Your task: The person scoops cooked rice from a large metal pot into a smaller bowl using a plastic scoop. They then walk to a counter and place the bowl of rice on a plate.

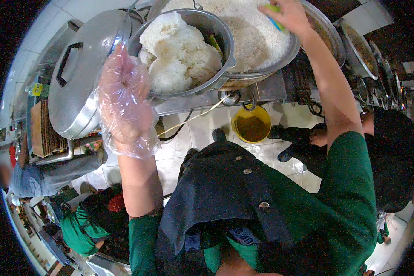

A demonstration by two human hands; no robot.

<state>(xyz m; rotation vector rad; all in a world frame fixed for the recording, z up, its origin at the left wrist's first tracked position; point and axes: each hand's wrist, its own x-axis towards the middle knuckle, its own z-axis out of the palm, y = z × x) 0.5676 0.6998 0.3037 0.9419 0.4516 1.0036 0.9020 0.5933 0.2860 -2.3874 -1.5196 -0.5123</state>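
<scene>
My left hand (125, 99) wears a loose clear plastic glove, its fingers stretched upward. It is beside a metal pot (229, 53) heaped with cooked white rice (175, 55), close to the edge of a large round metal lid (85, 60). I cannot make out anything held in it. At the upper right my bare right hand (290, 19) is closed around a small green and blue implement (275, 20), mostly hidden by the fingers. That hand reaches over a wide metal vessel (280, 62) full of white rice (246, 39).
A yellow bucket (234, 126) with brownish contents stands on the tiled floor below the counter. More round pans (361, 50) line the right side. People are close by on the right (395, 161) and lower left (85, 230). Stacked cardboard (46, 129) leans at the left.
</scene>
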